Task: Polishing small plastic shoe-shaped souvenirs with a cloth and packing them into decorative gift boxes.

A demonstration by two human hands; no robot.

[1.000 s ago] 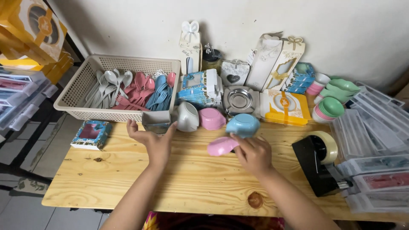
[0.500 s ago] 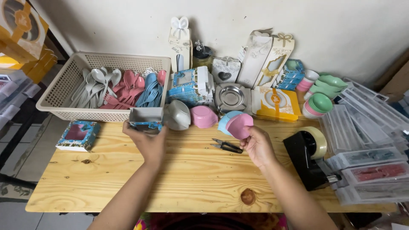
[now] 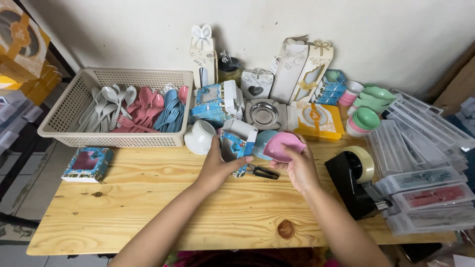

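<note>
A: Left hand (image 3: 216, 165)?

B: Grip closed round a small blue box (image 3: 236, 143), open end up, held just above the counter (image 3: 148, 207). Thumb across its front, fingers behind.

A: Right hand (image 3: 300, 168)?

B: Holding a pink bowl (image 3: 282, 146) tilted on edge, thumb on the rim, fingers under it. A blue bowl (image 3: 261, 143) sits right behind the pink one (whether the hand grips that too, cannot tell). Bowl and box are just beside each other, mid-counter.

A: Below them?

B: Small black scissors (image 3: 262, 172) flat on the wood, between the two hands.

A: Surroundings?

B: White bowl (image 3: 199, 137) upside down, left of the box. Beige basket (image 3: 64, 118) far left holding grey, pink and blue cutlery. Another blue box (image 3: 88, 164) lies alone near the left edge. Black tape dispenser (image 3: 354, 185) to the right, near the right forearm. Stacked green and pink bowls (image 3: 365, 118) at the back right, clear trays (image 3: 425, 195) piled along the right edge.
</note>
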